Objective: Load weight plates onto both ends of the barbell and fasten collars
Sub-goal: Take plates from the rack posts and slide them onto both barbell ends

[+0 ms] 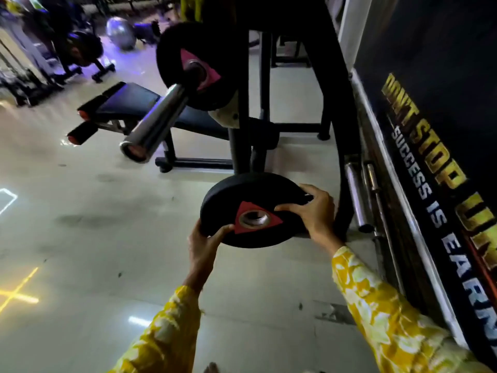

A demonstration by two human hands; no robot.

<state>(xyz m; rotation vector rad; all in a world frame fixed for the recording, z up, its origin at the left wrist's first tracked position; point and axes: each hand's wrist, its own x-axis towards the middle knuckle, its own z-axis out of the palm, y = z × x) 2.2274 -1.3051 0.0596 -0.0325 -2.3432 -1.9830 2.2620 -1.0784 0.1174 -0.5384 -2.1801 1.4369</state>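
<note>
I hold a black weight plate [242, 196] with a red triangle around its metal hole, nearly flat, low in the middle of the view. My left hand [204, 246] grips its near left rim and my right hand [314, 211] grips its right rim. Above and to the left, the chrome barbell sleeve [156, 122] points toward me with its open end free. One black plate [172, 52] with a red triangle sits far up on that sleeve against the rack. No collar is visible.
A black rack upright [242, 125] stands just behind the held plate. A dark bench [129, 103] with red-tipped rollers lies to the left. Spare bars [357, 195] lean by the banner wall [430, 157] on the right. Pale tiled floor [94, 224] spreads to the left.
</note>
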